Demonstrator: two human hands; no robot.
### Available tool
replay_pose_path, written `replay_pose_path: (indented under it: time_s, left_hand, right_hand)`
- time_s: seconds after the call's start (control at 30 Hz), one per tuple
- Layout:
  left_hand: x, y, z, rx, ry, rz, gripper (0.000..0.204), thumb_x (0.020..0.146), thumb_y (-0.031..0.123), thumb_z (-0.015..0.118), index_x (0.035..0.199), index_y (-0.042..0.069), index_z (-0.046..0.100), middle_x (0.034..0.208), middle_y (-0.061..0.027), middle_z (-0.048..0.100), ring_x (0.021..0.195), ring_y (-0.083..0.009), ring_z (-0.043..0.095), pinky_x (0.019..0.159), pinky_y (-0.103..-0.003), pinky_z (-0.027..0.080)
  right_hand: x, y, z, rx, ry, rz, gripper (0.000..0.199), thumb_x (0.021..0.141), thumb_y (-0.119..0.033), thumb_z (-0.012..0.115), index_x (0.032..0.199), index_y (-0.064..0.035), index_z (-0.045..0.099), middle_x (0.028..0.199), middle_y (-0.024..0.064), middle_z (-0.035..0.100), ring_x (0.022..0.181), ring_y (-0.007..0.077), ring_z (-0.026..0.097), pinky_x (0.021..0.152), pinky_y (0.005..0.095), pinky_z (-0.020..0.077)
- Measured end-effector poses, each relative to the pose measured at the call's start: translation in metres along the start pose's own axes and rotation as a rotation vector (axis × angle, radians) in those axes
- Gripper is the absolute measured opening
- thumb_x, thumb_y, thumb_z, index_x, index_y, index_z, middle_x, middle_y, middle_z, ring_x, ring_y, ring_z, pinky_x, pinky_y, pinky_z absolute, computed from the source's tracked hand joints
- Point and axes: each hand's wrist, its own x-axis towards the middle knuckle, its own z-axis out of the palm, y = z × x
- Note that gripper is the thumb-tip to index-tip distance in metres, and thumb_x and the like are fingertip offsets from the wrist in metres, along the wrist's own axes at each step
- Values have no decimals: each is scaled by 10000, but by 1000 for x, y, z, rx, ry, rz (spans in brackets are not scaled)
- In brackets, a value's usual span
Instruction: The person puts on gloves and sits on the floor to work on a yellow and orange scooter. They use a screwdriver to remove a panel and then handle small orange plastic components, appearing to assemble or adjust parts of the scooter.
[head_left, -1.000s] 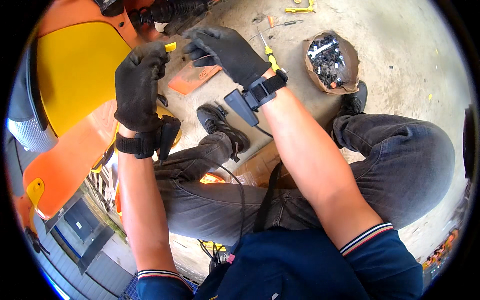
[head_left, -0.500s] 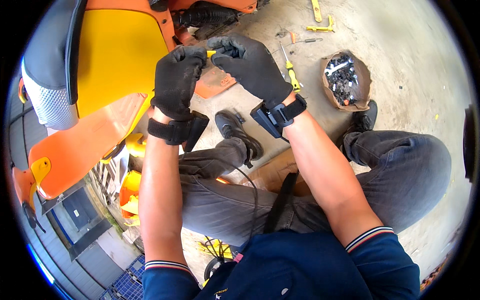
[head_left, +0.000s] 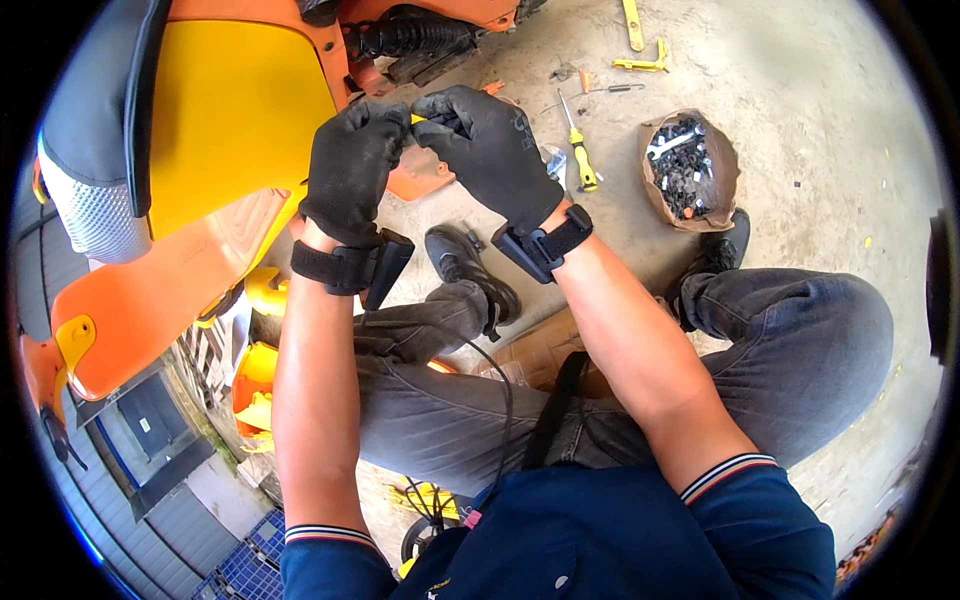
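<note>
My two gloved hands meet at the top middle, just right of a vehicle's yellow body panel (head_left: 235, 110). Between their fingertips a small yellow piece (head_left: 417, 119) shows; most of it is hidden, so its kind cannot be made out. The left hand (head_left: 352, 172) is closed on its left end, with the thumb and fingers pinched together. From the other side the right hand (head_left: 492, 152) pinches it with curled fingers. Below and behind the hands an orange panel (head_left: 418, 175) shows in part.
A yellow-handled screwdriver (head_left: 583, 165) lies on the floor right of my hands. Farther right stands an open brown bag (head_left: 735, 180) of dark small parts with a wrench (head_left: 672, 142) on top. Yellow brackets (head_left: 642, 62) and a spring (head_left: 622, 88) lie beyond. A cardboard box (head_left: 535, 355) sits between my legs.
My right hand has come slightly down and left, closer to the left hand. Less of the small yellow piece shows between them. The whole view has shifted a little.
</note>
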Motion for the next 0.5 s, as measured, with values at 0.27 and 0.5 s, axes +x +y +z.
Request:
replay_pose_path:
  time_s: [0.27,0.5]
  left_hand:
    - [2,-2,0,1,-38,65,171,893,182,594,878,24,658,737,13,588,658,-94,500,621,-238,414]
    - [5,1,0,141,-45,49,162,881,156,607,947,18,661,810,9,612,714,-88,513,665,-234,434]
  right_hand:
    - [0,-4,-5,-13,-67,134,186,847,-112,656,992,2,631,819,87,667,716,101,600,657,280,490]
    - [1,1,-3,33,-2,97,164,809,-135,665,892,2,628,743,150,656,675,269,643,623,366,489]
